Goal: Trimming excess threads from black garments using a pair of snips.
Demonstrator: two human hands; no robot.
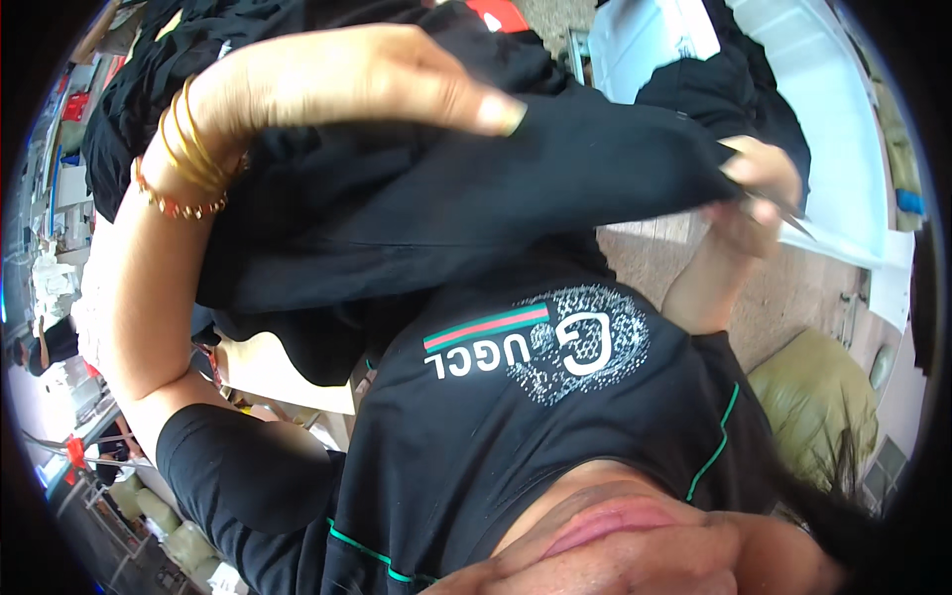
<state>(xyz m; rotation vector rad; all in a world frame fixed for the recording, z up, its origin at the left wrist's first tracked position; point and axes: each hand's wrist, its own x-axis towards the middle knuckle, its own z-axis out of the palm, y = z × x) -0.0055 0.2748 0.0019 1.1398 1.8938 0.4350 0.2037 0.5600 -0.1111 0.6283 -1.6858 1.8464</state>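
Note:
A piece of black cloth, seemingly a garment [555, 174], stretches between my hands above my lap. My left hand [367, 84], with gold bangles and a beaded bracelet at the wrist, lies over its upper left part. The thumb rests on the cloth, and the other fingers are mostly hidden. At the cloth's right end, my right hand [764, 183] pinches the edge between its fingers. A thin pointed metal blade [798, 220] sticks out of that same hand; its handle is hidden, so I cannot tell what tool it is.
More black cloth [129, 124] is heaped at the far left. Pale plastic bins [843, 119] stand at the far right, with black cloth [739, 94] beside them. An olive-coloured sack [818, 397] sits on the right. Another person [50, 345] is at the left rim.

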